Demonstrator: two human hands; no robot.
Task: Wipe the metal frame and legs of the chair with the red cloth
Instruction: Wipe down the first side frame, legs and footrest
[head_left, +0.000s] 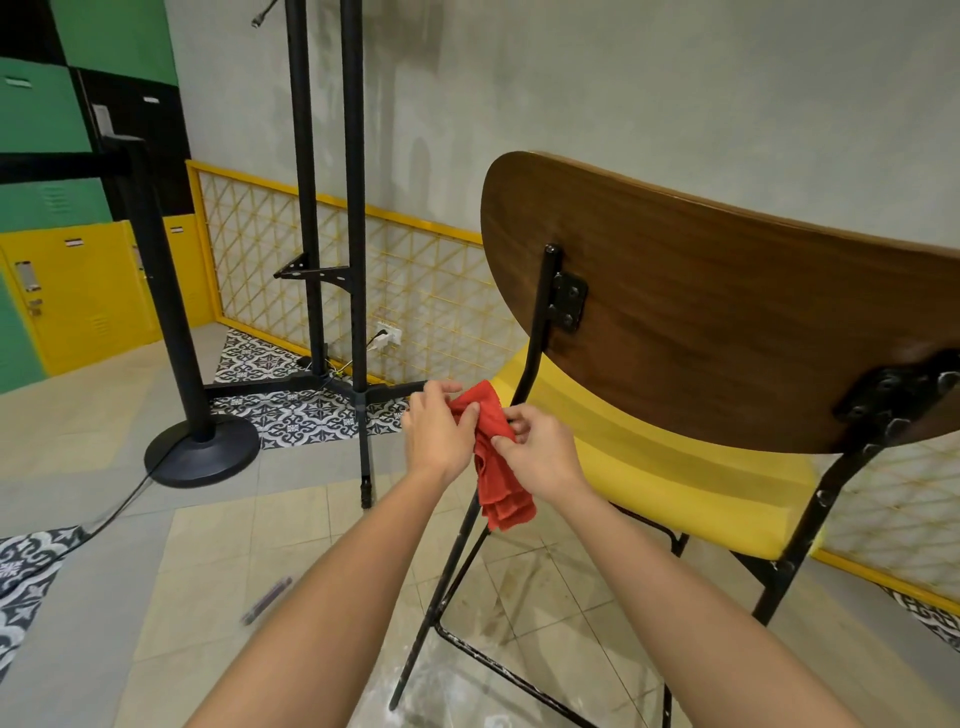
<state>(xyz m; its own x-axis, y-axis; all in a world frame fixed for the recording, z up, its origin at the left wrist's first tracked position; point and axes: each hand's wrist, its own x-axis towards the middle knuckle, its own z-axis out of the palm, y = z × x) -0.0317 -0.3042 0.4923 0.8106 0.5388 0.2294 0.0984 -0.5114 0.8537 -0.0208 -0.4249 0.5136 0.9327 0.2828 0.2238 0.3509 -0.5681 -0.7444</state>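
Note:
A chair with a brown wooden backrest (727, 312) and yellow seat (649, 457) stands on a black metal frame (537, 322), seen from behind. Its left rear leg (441, 587) slants down to the floor. The red cloth (496, 452) hangs bunched beside the left upright, just below the seat's edge. My left hand (434, 431) grips the cloth from the left and my right hand (540, 452) pinches it from the right. Both hands are close to the upright; the cloth hides whether it touches the metal.
A black stanchion with a round base (202, 449) stands on the floor at left. Two tall black poles on a stand (358, 260) rise behind my hands. A cable (114, 509) runs across the tiles. A yellow lattice panel (415, 291) lines the wall. A pen-like object (267, 600) lies on the floor.

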